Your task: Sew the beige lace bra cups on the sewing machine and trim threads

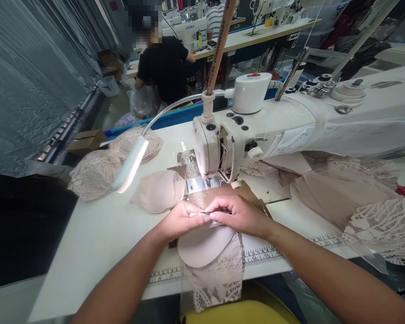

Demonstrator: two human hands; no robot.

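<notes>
My left hand point(185, 219) and my right hand point(238, 215) meet just in front of the sewing machine point(209, 148). Both pinch the upper edge of a beige bra cup point(204, 247), thumbs and fingertips nearly touching. A narrow whitish fold shows between the fingers; its details are too small to make out. From under the cup, a strip of beige lace point(216, 283) hangs over the table's front edge. Behind my hands lies the machine's shiny needle plate point(202, 184), lit by the lamp. Another beige cup piece point(158, 191) rests left of the plate.
Stacked lace cups point(94, 175) lie at the table's left. A bendable lamp point(131, 164) arches over them. Beige mesh and lace point(357, 202) spread at the right, under the machine arm. A printed ruler point(263, 257) runs along the front edge. A person point(165, 67) sits beyond.
</notes>
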